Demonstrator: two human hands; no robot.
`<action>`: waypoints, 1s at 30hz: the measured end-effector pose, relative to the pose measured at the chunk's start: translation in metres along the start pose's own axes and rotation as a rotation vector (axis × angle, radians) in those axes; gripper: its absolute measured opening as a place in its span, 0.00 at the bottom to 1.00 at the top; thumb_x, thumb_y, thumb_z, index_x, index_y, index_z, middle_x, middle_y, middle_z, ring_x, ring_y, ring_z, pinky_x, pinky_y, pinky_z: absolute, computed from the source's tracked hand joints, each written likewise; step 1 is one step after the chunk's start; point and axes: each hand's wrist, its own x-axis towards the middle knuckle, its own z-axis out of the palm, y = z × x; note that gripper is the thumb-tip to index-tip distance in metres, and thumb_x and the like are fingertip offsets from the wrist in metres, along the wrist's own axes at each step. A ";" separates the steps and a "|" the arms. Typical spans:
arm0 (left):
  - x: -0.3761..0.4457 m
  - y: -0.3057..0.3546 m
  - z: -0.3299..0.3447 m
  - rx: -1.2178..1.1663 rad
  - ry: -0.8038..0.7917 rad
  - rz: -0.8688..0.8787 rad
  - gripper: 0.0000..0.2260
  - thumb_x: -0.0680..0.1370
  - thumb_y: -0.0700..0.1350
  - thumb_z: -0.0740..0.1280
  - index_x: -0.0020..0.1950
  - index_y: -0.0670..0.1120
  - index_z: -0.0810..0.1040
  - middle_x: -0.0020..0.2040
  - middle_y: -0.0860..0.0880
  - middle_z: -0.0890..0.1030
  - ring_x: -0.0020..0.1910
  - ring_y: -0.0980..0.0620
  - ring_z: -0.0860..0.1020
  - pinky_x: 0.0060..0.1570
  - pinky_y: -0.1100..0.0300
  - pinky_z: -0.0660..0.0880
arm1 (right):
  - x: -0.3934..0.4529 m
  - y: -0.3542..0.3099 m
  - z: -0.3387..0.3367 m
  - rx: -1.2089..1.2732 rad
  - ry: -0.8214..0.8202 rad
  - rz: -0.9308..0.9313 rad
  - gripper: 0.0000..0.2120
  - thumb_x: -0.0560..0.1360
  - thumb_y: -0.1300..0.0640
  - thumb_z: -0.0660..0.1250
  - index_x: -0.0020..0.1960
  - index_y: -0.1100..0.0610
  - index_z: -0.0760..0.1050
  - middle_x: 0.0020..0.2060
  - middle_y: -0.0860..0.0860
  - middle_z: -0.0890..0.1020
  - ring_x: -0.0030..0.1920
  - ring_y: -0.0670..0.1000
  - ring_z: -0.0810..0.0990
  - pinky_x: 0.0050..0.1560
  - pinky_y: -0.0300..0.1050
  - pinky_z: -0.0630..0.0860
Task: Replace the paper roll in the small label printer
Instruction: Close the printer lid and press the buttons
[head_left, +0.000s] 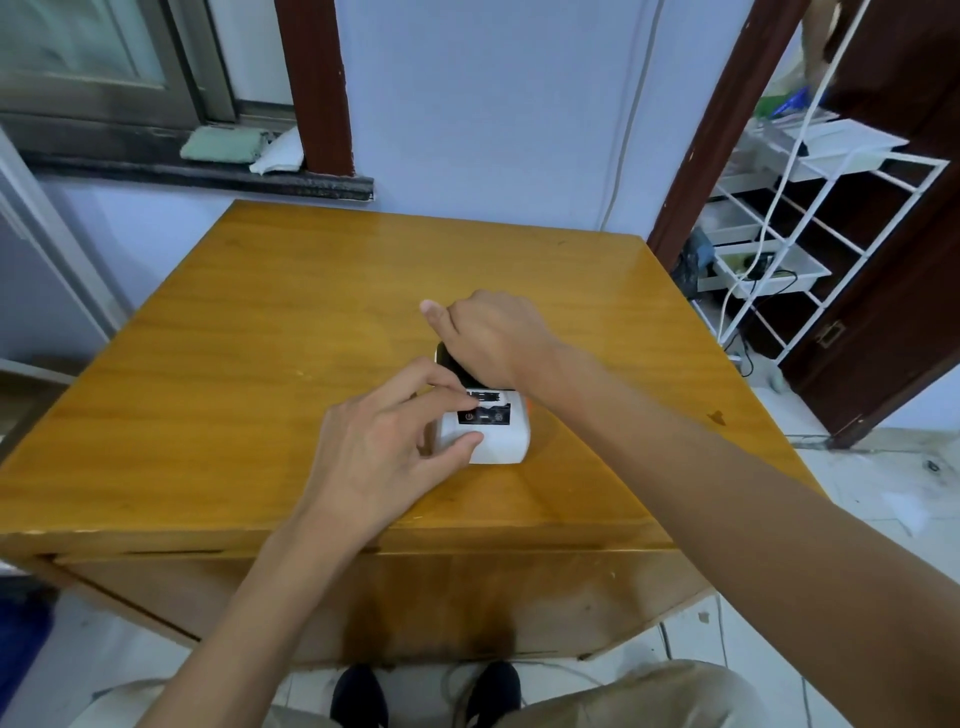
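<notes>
A small white label printer (498, 441) with a black button panel and an orange edge on its right side sits on the wooden table (260, 364), near the middle. My left hand (384, 452) grips its left side, thumb on the front corner and fingers on top by the panel. My right hand (493, 338) reaches over the back of the printer, fingers curled down behind it on the dark raised lid (451, 364). The paper roll is hidden under my hands.
A white wire rack (810, 228) with trays and cables stands at the right beside a dark door. A window sill (208, 176) with folded cloths runs behind the table at the left. My legs and shoes show below the table's front edge.
</notes>
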 end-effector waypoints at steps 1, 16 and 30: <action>0.000 0.001 0.000 -0.001 -0.004 0.000 0.12 0.76 0.58 0.71 0.53 0.54 0.87 0.56 0.62 0.81 0.30 0.59 0.74 0.26 0.57 0.74 | 0.000 0.000 0.000 0.011 0.000 0.008 0.32 0.87 0.41 0.41 0.31 0.53 0.64 0.31 0.51 0.69 0.40 0.59 0.73 0.42 0.50 0.66; 0.009 -0.001 0.002 -0.188 -0.141 -0.179 0.16 0.71 0.58 0.72 0.57 0.58 0.77 0.63 0.64 0.70 0.38 0.55 0.79 0.38 0.48 0.79 | -0.005 -0.001 -0.001 0.055 0.025 0.095 0.23 0.83 0.46 0.50 0.35 0.52 0.70 0.34 0.51 0.77 0.41 0.57 0.75 0.31 0.47 0.58; 0.010 -0.004 0.001 -0.136 -0.163 -0.224 0.24 0.68 0.64 0.71 0.62 0.61 0.74 0.72 0.66 0.67 0.40 0.55 0.81 0.43 0.49 0.81 | -0.040 0.003 0.005 0.394 0.251 0.242 0.14 0.80 0.49 0.60 0.39 0.48 0.78 0.42 0.46 0.80 0.47 0.50 0.78 0.40 0.48 0.72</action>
